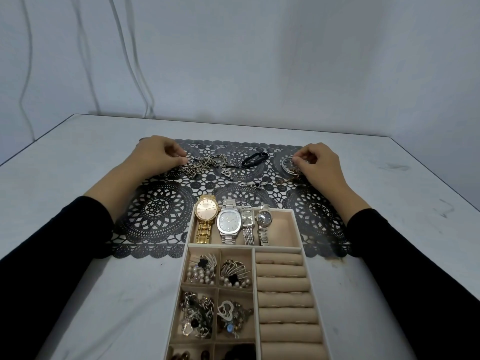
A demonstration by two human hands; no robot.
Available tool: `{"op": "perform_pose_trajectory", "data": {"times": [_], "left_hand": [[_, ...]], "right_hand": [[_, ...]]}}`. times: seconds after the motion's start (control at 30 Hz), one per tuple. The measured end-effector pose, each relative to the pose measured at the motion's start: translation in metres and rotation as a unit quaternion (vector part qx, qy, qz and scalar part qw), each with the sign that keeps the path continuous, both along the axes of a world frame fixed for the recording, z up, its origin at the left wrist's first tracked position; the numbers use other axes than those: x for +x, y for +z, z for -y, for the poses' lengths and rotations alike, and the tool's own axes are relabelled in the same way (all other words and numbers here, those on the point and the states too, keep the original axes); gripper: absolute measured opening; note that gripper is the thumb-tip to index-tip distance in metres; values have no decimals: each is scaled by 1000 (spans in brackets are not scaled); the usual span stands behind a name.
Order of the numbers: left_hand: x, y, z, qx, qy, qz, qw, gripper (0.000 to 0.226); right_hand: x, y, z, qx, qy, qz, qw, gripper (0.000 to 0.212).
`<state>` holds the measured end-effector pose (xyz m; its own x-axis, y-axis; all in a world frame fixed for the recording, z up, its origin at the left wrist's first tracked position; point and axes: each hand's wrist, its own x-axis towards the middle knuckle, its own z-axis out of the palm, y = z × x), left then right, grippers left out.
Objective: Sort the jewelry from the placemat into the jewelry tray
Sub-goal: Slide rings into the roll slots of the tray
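A black lace placemat (161, 216) lies across the white table. At its far left my left hand (153, 154) pinches the end of a tangled silver chain (205, 163). At the far right my right hand (320, 162) pinches a silver bangle (287, 165) that sits on a small heap of jewelry. Between them lie a black cord bracelet (255, 158), a small heart pendant (226, 173) and a thin chain (253, 184). The beige jewelry tray (288, 224) stands in front, holding several watches, brooches, pendants and rings in ring rolls.
The white table (78, 255) runs to edges at left, right and back. A pale wall with hanging white cables (122, 48) rises behind it. The tray's far end overlaps the near edge of the placemat.
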<state>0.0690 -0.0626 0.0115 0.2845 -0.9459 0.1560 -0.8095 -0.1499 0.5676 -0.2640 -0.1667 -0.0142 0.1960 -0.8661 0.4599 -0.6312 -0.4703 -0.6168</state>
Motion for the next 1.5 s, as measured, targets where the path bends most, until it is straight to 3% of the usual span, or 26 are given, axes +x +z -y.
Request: {"op": "perform_pose_trajectory", "data": {"times": [0.2, 0.53, 0.73, 1.07, 1.3, 1.5], "left_hand": [[1, -2, 2, -2, -9, -7, 1000, 14], [-5, -5, -17, -133, 15, -39, 990, 5], [-13, 5, -40, -188, 48, -130, 972, 8], [-53, 16, -89, -194, -15, -224, 955, 12], [-84, 17, -133, -198, -61, -235, 950, 11], [-110, 15, -175, -155, -83, -278, 944, 13]], "right_hand": [[0, 1, -1, -7, 2, 12, 1000, 3], [1, 12, -19, -4, 39, 82, 996, 2], [-3, 19, -42, 40, 55, 148, 987, 5], [-8, 29, -105, 83, 87, 199, 973, 6], [-10, 36, -159, 87, 119, 235, 961, 11], [-18, 38, -205, 78, 145, 265, 950, 11]]}}
